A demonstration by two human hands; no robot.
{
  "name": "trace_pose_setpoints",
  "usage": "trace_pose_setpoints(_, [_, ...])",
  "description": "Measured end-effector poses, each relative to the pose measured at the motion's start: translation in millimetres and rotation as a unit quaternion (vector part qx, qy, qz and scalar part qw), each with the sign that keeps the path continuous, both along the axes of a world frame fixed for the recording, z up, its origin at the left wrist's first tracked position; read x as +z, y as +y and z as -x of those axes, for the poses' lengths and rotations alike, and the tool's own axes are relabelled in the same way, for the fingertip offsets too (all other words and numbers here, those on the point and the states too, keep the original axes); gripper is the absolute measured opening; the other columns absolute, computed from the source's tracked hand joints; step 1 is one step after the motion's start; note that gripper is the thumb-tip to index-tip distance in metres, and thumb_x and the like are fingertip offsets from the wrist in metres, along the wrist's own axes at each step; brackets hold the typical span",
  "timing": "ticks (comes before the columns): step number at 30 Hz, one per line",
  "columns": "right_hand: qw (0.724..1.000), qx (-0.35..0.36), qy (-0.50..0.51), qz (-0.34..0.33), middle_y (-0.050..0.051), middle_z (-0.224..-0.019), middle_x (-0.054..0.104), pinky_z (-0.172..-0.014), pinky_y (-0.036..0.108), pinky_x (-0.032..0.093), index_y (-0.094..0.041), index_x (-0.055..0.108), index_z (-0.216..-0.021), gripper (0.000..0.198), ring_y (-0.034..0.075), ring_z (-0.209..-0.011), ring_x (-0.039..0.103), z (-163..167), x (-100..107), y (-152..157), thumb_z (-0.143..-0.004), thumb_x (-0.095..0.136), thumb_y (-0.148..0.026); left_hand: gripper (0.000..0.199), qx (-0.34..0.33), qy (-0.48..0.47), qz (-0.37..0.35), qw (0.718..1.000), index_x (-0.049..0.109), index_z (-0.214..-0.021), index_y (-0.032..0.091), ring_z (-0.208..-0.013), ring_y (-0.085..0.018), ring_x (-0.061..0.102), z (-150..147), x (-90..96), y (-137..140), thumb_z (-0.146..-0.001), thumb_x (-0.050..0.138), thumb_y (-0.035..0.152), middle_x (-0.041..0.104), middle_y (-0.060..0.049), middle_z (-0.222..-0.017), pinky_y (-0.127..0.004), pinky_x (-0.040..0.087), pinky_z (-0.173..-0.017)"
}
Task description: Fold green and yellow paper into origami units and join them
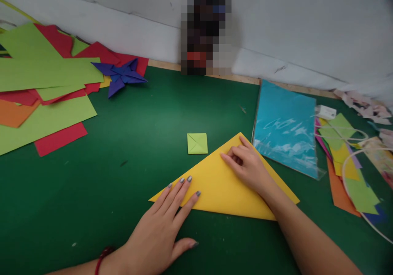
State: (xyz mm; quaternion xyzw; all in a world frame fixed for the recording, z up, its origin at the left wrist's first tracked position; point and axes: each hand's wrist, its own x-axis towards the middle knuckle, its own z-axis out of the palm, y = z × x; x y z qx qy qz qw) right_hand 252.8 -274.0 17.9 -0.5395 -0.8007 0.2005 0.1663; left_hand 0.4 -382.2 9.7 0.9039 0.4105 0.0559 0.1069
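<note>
A sheet of yellow paper [211, 189], folded into a large triangle, lies on the green table with its peak pointing away from me. My left hand [162, 222] rests flat on its left corner, fingers stretched and spread, thumb on the table. Near the peak, my right hand [245, 164] presses on the paper with its fingers curled in; one finger reaches along the right edge close to the tip. Just beyond the left slanting edge sits a small folded light-green paper square [197, 143], apart from both hands.
Green, red and orange paper sheets [52, 72] pile up at the left, beside a purple folded paper star [123, 76]. A clear-wrapped pack of blue paper [285, 123] lies right of the triangle. Farther right are paper scraps [346, 156] and a white cable [344, 168]. A blurred object [204, 33] stands by the wall.
</note>
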Motion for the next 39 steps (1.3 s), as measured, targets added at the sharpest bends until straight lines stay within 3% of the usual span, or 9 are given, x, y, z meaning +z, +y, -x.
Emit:
trace_pose_setpoints(5, [1.0,0.0,0.009,-0.005,-0.007,-0.052,0.039,-0.102,0.054,0.031,-0.021,0.036,-0.058,0.031,0.011,-0.049,0.044,1.4,1.8,-0.3,-0.085,0.05,-0.027,0.079,0.024,0.001,-0.018,1.0,0.025,-0.141,0.014,-0.132,-0.028,0.03,5.6,-1.7,-5.3,-0.081,0.036,0.064,0.031,-0.013,-0.145,-0.04,0.029,-0.105])
trace_pose_setpoints(8, [1.0,0.001,0.009,-0.004,-0.007,-0.053,0.039,-0.102,0.054,0.03,-0.021,0.036,-0.058,0.031,0.011,-0.049,0.044,1.1,1.3,-0.6,-0.085,0.051,-0.027,0.072,0.018,0.015,-0.036,0.999,0.027,-0.14,0.011,-0.134,-0.026,0.026,5.1,-1.4,-6.5,-0.085,0.04,0.055,0.032,-0.011,-0.145,-0.038,0.027,-0.106])
trace_pose_setpoints(11, [1.0,-0.001,0.005,0.001,-0.006,-0.053,0.039,-0.102,0.054,0.03,-0.021,0.036,-0.059,0.031,0.012,-0.049,0.045,0.2,0.3,-0.9,-0.085,0.051,-0.027,0.065,-0.006,0.02,-0.036,0.999,0.028,-0.141,0.019,-0.134,-0.026,0.026,5.2,0.6,-5.1,-0.086,0.043,0.05,0.03,-0.007,-0.146,-0.039,0.029,-0.105])
trace_pose_setpoints(15, [1.0,-0.003,-0.002,0.006,-0.006,-0.053,0.039,-0.102,0.054,0.03,-0.021,0.035,-0.059,0.031,0.012,-0.05,0.045,-0.1,-0.4,-0.6,-0.086,0.05,-0.027,0.067,-0.017,0.014,-0.021,1.0,0.025,-0.141,0.029,-0.134,-0.028,0.027,7.3,2.9,-2.6,-0.083,0.042,0.057,0.026,-0.006,-0.148,-0.042,0.033,-0.101])
trace_pose_setpoints(39, [1.0,-0.004,0.002,0.005,-0.007,-0.053,0.037,-0.111,0.046,0.021,-0.021,0.031,-0.06,0.032,0.01,-0.049,0.043,0.0,-0.8,0.2,-0.087,0.048,-0.026,0.065,-0.028,0.035,-0.046,0.998,0.024,-0.141,0.029,-0.133,-0.029,0.026,7.9,0.5,-1.1,-0.085,0.038,0.057,0.028,-0.008,-0.147,-0.044,0.019,-0.104])
